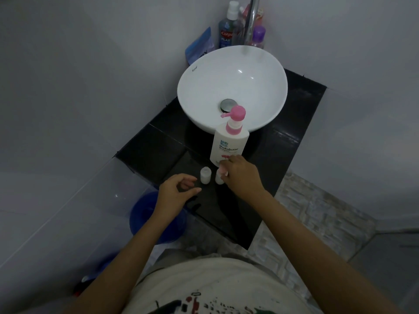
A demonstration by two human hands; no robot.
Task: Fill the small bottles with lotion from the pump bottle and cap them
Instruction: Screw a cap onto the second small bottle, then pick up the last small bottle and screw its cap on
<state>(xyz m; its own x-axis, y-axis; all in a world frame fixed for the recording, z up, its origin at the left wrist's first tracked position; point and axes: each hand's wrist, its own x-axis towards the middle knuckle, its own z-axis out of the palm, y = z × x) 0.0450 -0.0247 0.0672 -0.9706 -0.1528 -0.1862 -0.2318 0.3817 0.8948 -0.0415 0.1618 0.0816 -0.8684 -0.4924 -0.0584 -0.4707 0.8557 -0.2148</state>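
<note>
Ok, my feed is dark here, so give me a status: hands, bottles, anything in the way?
Right hand on one small bottle. Left hand open, empty, beside the other bottle. Pump bottle upright behind. Nothing blocking.

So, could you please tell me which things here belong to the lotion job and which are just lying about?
Job: pump bottle; left small bottle; right small bottle, under the right hand.

Lying about: mouthwash bottle; purple bottle; blue pouch; blue bucket.

1. Pump bottle (227, 145): white body, pink pump, blue lettering.
2. Small bottles (205, 175): white.
3. Basin (204, 91): white.
4. Counter (158, 141): glossy black tiles.
5. Bucket (145, 214): blue.
</note>
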